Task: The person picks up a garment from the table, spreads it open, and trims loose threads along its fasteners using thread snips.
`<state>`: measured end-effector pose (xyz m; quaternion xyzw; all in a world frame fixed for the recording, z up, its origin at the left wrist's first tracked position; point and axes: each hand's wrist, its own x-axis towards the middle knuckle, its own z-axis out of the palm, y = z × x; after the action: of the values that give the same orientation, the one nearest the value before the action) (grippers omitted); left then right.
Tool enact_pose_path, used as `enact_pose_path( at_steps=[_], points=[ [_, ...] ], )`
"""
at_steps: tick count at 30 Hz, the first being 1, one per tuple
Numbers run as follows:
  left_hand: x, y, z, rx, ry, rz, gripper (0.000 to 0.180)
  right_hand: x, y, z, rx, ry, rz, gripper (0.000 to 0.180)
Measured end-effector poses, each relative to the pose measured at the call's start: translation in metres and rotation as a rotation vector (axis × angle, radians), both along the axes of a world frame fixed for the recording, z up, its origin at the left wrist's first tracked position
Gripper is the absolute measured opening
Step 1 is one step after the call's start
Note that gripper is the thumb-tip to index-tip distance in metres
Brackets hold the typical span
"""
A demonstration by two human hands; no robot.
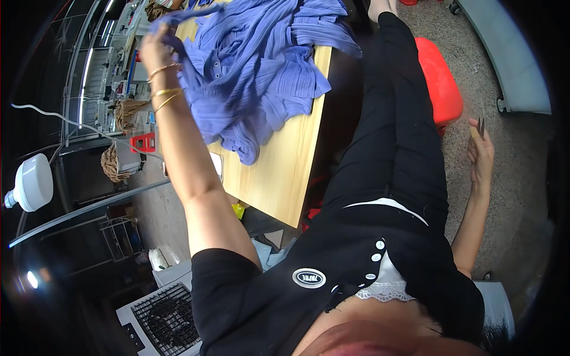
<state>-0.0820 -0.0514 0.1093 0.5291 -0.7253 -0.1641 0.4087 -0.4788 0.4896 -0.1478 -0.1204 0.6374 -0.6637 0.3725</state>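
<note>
A heap of periwinkle-blue ribbed garments (237, 77) lies over the light wooden table (279, 178). At the heap's far left edge, my left hand (156, 50) is closed on a strip of this blue fabric and lifts it, slightly smeared by motion. Small buttons show on the cloth near the middle. Out to the right, away from the table, my right hand (482, 155) holds small thread snips (480, 126) with the dark pointed blades up. The handle is mostly hidden in my fingers.
A red plastic stool (438, 80) stands right of my legs. Beyond it is a pale wheeled unit (510, 53). At the left are a white lamp (34, 182), a cable and a metal bar. A fan unit with a black grille (166, 314) sits at lower left.
</note>
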Motion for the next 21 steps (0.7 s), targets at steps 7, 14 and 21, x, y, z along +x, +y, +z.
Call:
enact_pose_path(
  at_steps=[7,14,21],
  points=[
    [-0.042,0.235,0.091,-0.062,0.738,-0.865,0.026,0.034,-0.046,0.044,-0.119,-0.107,0.111,0.033],
    [-0.065,0.312,-0.053,0.397,0.036,-1.037,0.021,0.074,-0.079,0.053,-0.327,-0.268,0.293,0.037],
    [-0.045,0.343,-0.109,0.845,-0.014,-1.027,0.020,0.091,-0.084,0.045,-0.276,-0.262,0.423,0.041]
  ],
)
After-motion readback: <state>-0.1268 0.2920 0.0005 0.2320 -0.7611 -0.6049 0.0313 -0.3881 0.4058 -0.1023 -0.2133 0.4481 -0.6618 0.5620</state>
